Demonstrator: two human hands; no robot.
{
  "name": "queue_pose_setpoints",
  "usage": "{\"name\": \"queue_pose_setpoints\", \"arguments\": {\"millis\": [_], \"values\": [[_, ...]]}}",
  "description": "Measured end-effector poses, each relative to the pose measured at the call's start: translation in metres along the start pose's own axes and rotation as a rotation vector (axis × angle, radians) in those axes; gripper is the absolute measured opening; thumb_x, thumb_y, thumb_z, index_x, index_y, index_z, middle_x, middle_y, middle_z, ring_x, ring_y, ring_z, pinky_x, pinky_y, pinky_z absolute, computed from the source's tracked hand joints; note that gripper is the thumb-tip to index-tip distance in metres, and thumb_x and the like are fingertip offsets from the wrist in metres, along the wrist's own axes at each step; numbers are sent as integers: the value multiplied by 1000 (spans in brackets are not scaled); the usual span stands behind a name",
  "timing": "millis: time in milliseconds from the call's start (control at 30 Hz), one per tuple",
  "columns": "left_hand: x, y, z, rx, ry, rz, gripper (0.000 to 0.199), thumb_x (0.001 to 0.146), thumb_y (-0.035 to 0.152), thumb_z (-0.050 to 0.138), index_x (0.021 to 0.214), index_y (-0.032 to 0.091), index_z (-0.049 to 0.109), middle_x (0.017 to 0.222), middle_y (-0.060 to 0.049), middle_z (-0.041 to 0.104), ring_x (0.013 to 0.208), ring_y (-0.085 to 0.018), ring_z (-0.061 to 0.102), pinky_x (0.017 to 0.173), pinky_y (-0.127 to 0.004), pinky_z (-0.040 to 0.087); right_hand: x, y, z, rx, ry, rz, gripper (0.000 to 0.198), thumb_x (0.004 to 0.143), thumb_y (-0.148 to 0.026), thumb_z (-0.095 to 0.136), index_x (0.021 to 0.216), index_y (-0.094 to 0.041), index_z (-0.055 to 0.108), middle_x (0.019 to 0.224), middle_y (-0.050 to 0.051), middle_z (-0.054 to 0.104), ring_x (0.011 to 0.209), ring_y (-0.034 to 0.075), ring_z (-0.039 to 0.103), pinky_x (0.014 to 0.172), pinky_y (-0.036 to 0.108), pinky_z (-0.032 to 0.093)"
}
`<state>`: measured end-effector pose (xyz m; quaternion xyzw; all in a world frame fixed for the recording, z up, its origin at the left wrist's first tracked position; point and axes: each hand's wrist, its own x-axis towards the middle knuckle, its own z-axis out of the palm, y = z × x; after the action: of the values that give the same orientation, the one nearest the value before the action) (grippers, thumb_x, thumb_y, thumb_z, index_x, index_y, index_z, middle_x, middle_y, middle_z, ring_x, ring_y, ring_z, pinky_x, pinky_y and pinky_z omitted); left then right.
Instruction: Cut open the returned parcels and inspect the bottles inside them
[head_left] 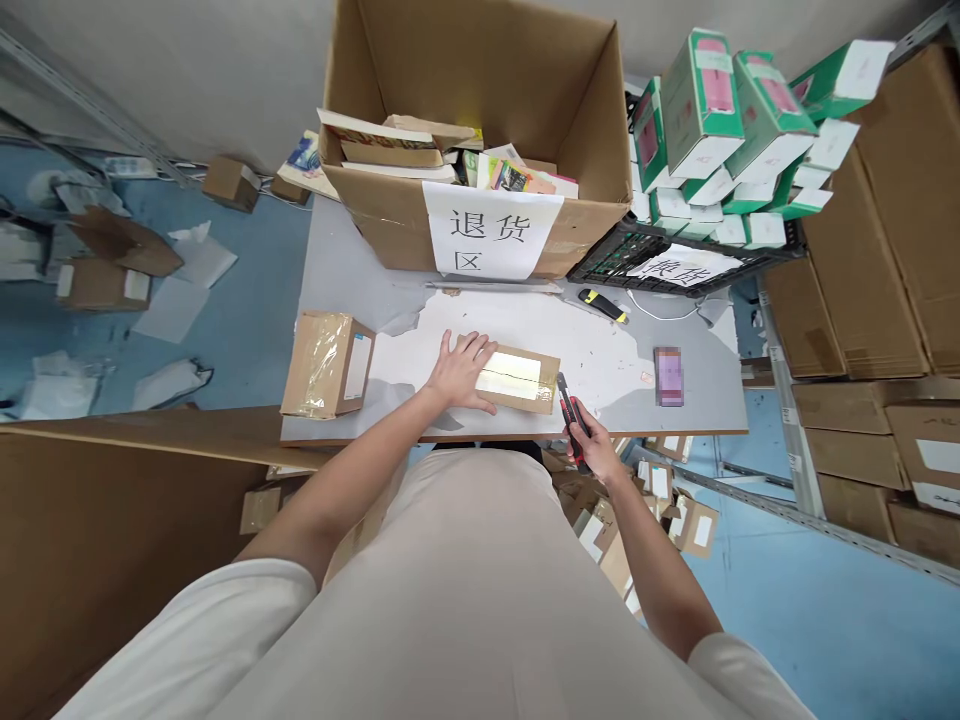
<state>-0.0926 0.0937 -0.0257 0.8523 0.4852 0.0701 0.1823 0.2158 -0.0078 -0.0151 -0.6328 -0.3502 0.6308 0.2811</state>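
Observation:
A small flat cardboard box (549,380) with a white label and clear tape lies on the table before me. Across its left end rests my left hand (461,373), palm down with the fingers spread. My right hand (596,447) is wrapped round a black and red utility knife (576,425). The knife's tip sits close to the right end of the box; whether it touches the cardboard I cannot tell. To the left stands a taped carton (322,365) with a label on its side.
A big open carton (480,225) of books stands at the back, beside a black crate (679,262) of green-and-white boxes. A yellow and black cutter (602,305) and a purple, blurred item (669,377) lie on the right. Boxes (652,490) lie below the table's front edge.

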Motion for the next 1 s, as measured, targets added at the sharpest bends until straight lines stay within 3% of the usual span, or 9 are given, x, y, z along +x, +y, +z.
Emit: {"name": "queue_pose_setpoints", "arguments": {"millis": [233,400,500,567,700,800,900,1000], "values": [[-1,6,0,-2,16,-53,114,54,70,72,146,15,34,145,-20,42,134,-41,32,114,-64,0,10,-18,-31,-187,-158,74,78,81,-48,64,149,-25,34,66,-6,54,41,8,49,39,22,39],[-2,8,-2,-4,-13,-50,111,55,66,73,146,16,33,145,-19,41,135,-41,31,115,-61,6,12,-31,-22,-326,-237,108,68,79,-41,69,142,-27,48,60,-5,54,38,6,44,36,20,35],[1,11,-2,-3,-20,-70,110,57,66,71,147,16,32,147,-19,39,135,-41,30,114,-62,5,-1,-22,-27,-307,-256,142,69,79,-44,68,142,-28,47,62,-4,55,39,7,45,36,20,35],[3,14,-1,-8,-6,-115,110,60,67,69,147,14,31,147,-20,39,136,-41,30,114,-62,5,-18,-8,-42,-223,-210,154,74,79,-49,66,145,-27,42,64,-4,55,41,9,47,38,23,38],[6,18,1,-4,24,-208,110,64,68,66,149,11,27,149,-23,35,138,-42,27,113,-63,5,-32,20,-61,-141,62,35,84,82,-54,58,153,-24,24,74,-1,60,48,12,52,47,28,45],[1,16,4,15,34,-158,105,67,68,64,149,12,28,152,-22,31,140,-43,24,113,-65,2,-2,31,-50,-346,214,-19,76,89,-49,43,155,-22,17,85,4,61,61,16,56,61,34,51],[-8,13,11,53,48,-81,88,77,61,60,146,14,33,150,-22,35,140,-40,27,114,-65,-1,44,39,-31,-685,366,-68,69,88,-43,41,151,-17,28,103,12,57,82,22,57,82,41,49],[-18,18,21,101,37,-67,70,88,47,52,147,15,33,145,-20,43,138,-36,34,115,-64,1,76,53,-23,-811,447,-80,63,88,-43,42,143,-15,42,111,17,51,97,28,53,91,49,43]]}}
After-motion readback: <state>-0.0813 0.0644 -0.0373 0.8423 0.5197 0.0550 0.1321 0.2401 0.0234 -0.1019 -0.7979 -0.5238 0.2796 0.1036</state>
